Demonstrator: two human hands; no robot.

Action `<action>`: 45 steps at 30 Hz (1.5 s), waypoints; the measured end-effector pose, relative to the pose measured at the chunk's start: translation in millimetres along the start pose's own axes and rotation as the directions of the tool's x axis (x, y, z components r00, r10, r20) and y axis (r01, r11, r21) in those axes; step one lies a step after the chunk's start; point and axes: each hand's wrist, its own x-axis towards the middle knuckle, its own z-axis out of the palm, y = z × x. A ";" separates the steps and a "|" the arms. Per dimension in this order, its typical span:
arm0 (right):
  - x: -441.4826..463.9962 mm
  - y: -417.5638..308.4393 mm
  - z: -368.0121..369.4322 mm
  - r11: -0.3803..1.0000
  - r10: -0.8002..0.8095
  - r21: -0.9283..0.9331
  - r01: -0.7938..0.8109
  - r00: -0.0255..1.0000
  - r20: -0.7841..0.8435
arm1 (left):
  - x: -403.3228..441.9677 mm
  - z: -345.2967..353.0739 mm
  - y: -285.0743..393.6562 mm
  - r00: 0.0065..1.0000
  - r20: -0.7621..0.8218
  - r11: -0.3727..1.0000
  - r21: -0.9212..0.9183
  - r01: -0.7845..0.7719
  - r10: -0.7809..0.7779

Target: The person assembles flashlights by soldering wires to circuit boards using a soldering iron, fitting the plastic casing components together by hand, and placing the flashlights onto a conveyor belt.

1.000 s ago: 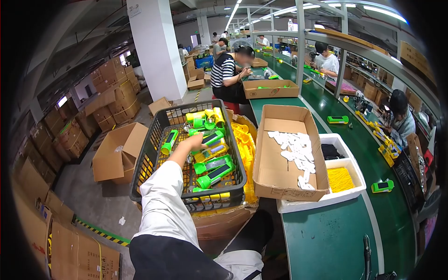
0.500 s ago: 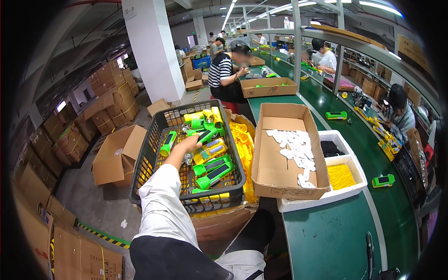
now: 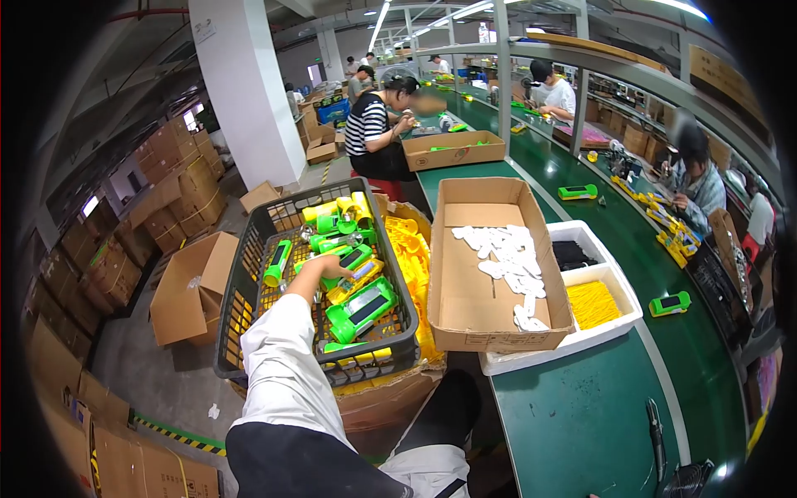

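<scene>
My left hand (image 3: 322, 270) reaches into a black plastic basket (image 3: 398, 355), its fingers together and bent down among green and yellow flashlight-like pieces. What it grips is hidden. A yellow piece (image 3: 355, 280) lies just right of the fingers, with a larger green one (image 3: 362, 309) with a dark panel below it. Another green piece (image 3: 277, 264) leans near the basket's left side. Yellow parts (image 3: 407, 249) fill a carton beside and under the basket. My right hand is not in view.
A cardboard tray (image 3: 461, 319) of white pieces rests partly on a white foam box (image 3: 627, 311) holding yellow strands. Beyond are a green conveyor (image 3: 614, 228), a person in a striped shirt (image 3: 369, 124) and other workers. An open carton (image 3: 187, 290) stands left.
My left hand has drawn slightly back toward me inside the basket. Green pieces near it have shifted, and the large green one lies differently. The whole view has moved slightly.
</scene>
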 end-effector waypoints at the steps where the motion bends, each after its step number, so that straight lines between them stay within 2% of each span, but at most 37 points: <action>1: 0.0 -0.1 -0.3 1.000 0.006 0.006 -0.006 1.000 -0.002 | -11.4 -8.6 6.5 0.997 0.070 1.000 0.013 0.014 -0.015; 4: 1.3 1.8 0.4 1.000 -0.004 0.023 0.004 1.000 -0.002 | -29.3 -10.8 3.7 0.999 -0.026 1.000 0.002 -0.018 0.018; 5: 1.7 2.9 0.4 1.000 -0.001 0.022 0.001 1.000 0.002 | -24.8 -9.4 -3.2 0.999 0.014 0.998 -0.060 -0.029 0.030; 8: 1.3 2.6 1.4 1.000 0.003 0.029 -0.003 1.000 0.012 | -40.7 -14.5 -2.7 0.998 0.020 0.996 -0.067 0.056 -0.055; 12: -0.2 3.3 -0.8 1.000 0.002 0.028 -0.002 1.000 0.025 | -70.7 -39.9 -4.6 0.997 0.013 0.987 -0.142 0.077 -0.076; 13: -1.4 4.5 -0.7 1.000 0.004 0.026 -0.005 1.000 0.029 | -91.2 -54.5 3.6 0.997 0.037 0.971 -0.228 0.071 -0.064; 14: -2.7 3.9 -1.7 1.000 0.003 0.030 -0.004 1.000 0.029 | -102.3 -65.9 4.9 1.000 0.016 0.979 -0.205 0.016 -0.013; 16: -2.3 0.9 -5.2 0.999 0.004 0.037 -0.005 1.000 0.026 | -108.6 -76.0 -4.6 0.998 -0.062 0.960 -0.278 -0.033 0.017; 18: -1.8 0.7 -5.3 0.998 0.008 0.059 -0.011 0.999 0.042 | -153.2 -99.6 16.5 0.999 -0.014 0.871 -0.488 -0.051 0.051; 20: -3.3 -1.7 -11.6 0.996 0.051 0.064 -0.055 0.997 0.053 | -193.6 -112.7 44.0 0.986 -0.102 0.732 -0.660 -0.167 0.133; 22: -4.1 -2.5 -17.0 0.994 0.051 0.094 -0.055 0.998 0.049 | -236.1 -122.7 79.0 0.974 -0.099 0.580 -0.790 -0.202 0.204; 23: -5.7 -0.4 -18.8 0.987 0.072 0.139 -0.081 0.995 0.069 | -255.3 -121.9 100.3 0.944 -0.098 0.510 -0.822 -0.254 0.314; 24: -10.6 5.2 -14.2 0.983 0.100 0.158 -0.097 0.995 -0.011 | -272.5 -119.8 119.5 0.903 -0.097 0.432 -0.853 -0.292 0.419; 26: -18.8 13.1 -7.2 0.981 0.103 0.172 -0.087 0.991 -0.085 | -305.6 -109.0 170.7 0.845 -0.102 0.536 -0.732 -0.421 0.524; 28: -16.3 9.7 -16.8 0.984 0.094 0.160 -0.078 0.991 -0.098 | -331.9 -88.7 227.7 0.709 -0.125 0.553 -0.538 -0.636 0.694; 30: -18.0 10.1 -24.5 0.987 0.111 0.136 -0.091 0.983 -0.147 | -343.9 -59.3 285.4 0.474 -0.023 0.413 -0.456 -0.788 0.880; 32: -24.3 16.0 -25.8 0.982 0.165 0.130 -0.140 0.964 -0.206 | -356.4 -33.4 337.4 0.371 0.254 0.440 -0.322 -0.838 0.893; 34: -28.4 23.7 -26.1 0.964 0.249 0.157 -0.214 0.933 -0.261 | -366.2 2.1 386.1 0.182 0.397 0.333 -0.354 -0.874 0.900; 36: -34.5 32.3 -24.0 0.942 0.328 0.178 -0.286 0.897 -0.297 | -381.4 26.9 432.7 0.099 0.518 0.186 -0.119 -0.975 0.850; 37: -36.6 37.8 -21.9 0.928 0.366 0.192 -0.320 0.879 -0.305 | -369.1 52.2 447.3 -0.078 0.457 -0.044 -0.084 -0.996 0.886; 40: -39.2 46.8 -19.2 0.902 0.423 0.240 -0.359 0.847 -0.324 | -389.7 75.0 489.8 -0.061 0.568 -0.087 0.018 -0.996 0.821; 41: -39.8 47.7 -19.4 0.898 0.428 0.257 -0.357 0.844 -0.324 | -383.1 88.2 496.3 -0.099 0.573 -0.114 -0.010 -0.993 0.814; 44: -36.8 40.8 -23.2 0.831 0.523 0.383 -0.404 0.801 -0.291 | -384.4 106.3 495.4 0.080 0.524 0.115 -0.035 -0.993 0.848; 45: -33.9 36.4 -23.9 0.784 0.556 0.457 -0.420 0.804 -0.213 | -385.6 112.3 488.3 0.162 0.442 0.231 -0.105 -0.967 0.882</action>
